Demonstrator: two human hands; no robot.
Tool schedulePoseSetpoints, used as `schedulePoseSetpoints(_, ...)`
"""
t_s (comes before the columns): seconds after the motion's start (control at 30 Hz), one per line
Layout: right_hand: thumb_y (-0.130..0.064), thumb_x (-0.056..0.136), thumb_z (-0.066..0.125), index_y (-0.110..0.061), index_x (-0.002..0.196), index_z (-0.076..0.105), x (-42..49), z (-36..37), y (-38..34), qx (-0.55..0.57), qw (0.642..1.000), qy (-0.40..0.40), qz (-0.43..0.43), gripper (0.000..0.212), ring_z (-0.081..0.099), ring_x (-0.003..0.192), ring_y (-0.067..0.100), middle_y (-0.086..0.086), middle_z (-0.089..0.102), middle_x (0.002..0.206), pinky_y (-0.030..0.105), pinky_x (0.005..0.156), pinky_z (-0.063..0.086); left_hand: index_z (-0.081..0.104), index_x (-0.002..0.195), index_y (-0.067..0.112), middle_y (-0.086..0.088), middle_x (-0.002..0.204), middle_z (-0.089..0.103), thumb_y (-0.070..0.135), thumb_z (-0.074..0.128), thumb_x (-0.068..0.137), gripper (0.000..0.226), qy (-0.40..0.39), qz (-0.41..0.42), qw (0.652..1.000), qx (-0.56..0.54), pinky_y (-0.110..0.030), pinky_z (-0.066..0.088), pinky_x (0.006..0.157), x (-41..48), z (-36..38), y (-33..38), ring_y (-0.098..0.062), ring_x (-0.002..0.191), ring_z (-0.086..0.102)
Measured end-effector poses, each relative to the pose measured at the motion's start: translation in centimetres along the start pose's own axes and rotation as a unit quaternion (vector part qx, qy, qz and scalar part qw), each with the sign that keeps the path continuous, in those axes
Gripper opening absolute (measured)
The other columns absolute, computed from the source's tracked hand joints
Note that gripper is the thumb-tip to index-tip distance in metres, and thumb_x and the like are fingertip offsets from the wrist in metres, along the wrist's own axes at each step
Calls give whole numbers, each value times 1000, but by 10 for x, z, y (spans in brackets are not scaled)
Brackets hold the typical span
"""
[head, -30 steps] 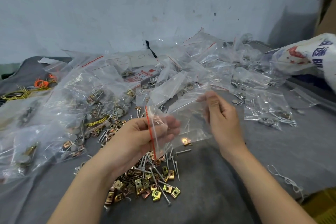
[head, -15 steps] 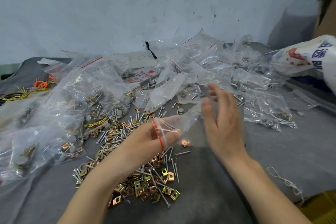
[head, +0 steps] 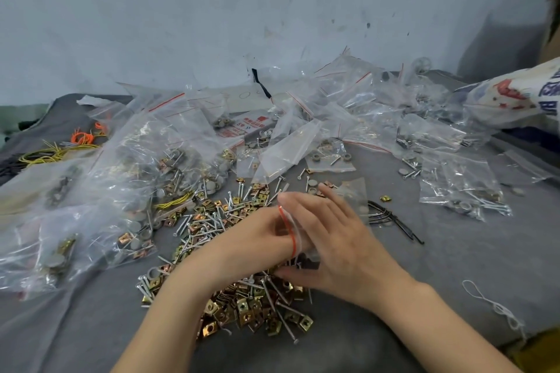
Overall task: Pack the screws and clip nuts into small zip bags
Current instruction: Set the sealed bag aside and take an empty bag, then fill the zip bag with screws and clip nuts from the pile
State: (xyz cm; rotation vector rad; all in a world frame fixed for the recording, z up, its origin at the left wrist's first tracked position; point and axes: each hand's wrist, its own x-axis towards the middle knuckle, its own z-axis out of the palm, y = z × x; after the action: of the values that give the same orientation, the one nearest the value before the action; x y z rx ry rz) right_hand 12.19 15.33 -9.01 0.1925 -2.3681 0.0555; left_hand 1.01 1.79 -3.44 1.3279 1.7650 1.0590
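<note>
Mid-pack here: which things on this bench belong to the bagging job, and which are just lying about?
Job: small zip bag, between left hand and right hand; pile of screws and clip nuts; filled bags; spare empty bag.
Lying about: yellow wires; orange ties; black ties; white string; printed sack.

Soft, even daylight; edges bow (wide lens), centre perhaps motion-blurred.
</note>
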Motion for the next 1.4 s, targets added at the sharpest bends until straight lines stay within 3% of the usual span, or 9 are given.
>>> schedulePoseSetpoints(0.23,-45,87,71,-12,141,43,-1,1,0,-7,1000,24,5,69,58,124,20,7,60,135,42,108,43,67,105,8,-22,103,67,18,60,93,17,8,-13,999,42,-56,51,89,3,4,-1,-39,101,63)
schedulePoseSetpoints(0.33,-41,83,73,-11,139,47,0,0,1,-15,999,41,7,68,58,124,19,6,59,137,41,106,46,67,97,4,-24,94,66,16,57,92,16,27,0,998,50,-57,52,83,4,8,1,-33,85,64)
schedulePoseSetpoints(0.47,-41,81,77,-9,132,59,-1,0,5,-29,997,63,25,62,60,119,17,4,62,131,36,103,47,63,71,16,9,61,57,14,53,90,21,78,15,996,46,-26,45,54,5,13,1,-3,57,47)
schedulePoseSetpoints(0.53,-40,81,76,-7,127,64,-1,1,7,-37,995,76,52,58,63,114,17,4,66,125,35,98,49,62,66,21,15,58,56,13,52,95,31,98,29,994,36,-16,38,54,4,14,2,1,54,45)
schedulePoseSetpoints(0.73,-45,88,66,-12,127,61,-4,6,14,-27,986,90,137,51,63,103,16,1,65,119,28,87,47,72,104,30,14,93,75,22,56,99,19,251,19,968,5,-18,56,84,1,-12,-5,1,87,69)
schedulePoseSetpoints(0.87,-49,90,62,-16,128,57,-6,8,15,-22,984,74,159,51,58,104,13,-1,63,120,24,89,41,66,119,27,11,88,69,30,48,102,25,332,-71,909,241,-17,43,50,-2,-33,-29,1,53,53)
schedulePoseSetpoints(0.93,-52,89,60,-19,131,55,-5,7,15,-15,982,64,178,54,56,106,11,-4,60,122,24,88,42,63,125,22,7,104,70,29,47,102,29,311,-104,900,288,-23,50,62,0,-35,-37,5,63,56)
schedulePoseSetpoints(1.07,-57,88,57,-21,134,52,-3,4,21,9,974,70,214,59,56,105,10,-9,55,125,29,85,46,60,128,21,3,120,66,31,46,102,31,252,-128,898,337,-38,54,88,9,-32,-41,-12,96,64)
schedulePoseSetpoints(1.4,-55,85,69,-28,136,48,6,-21,47,82,914,202,343,62,61,112,15,-11,54,129,29,87,47,58,132,21,-2,130,62,33,43,102,36,230,-119,889,376,-47,44,103,50,-22,-33,-22,120,55)
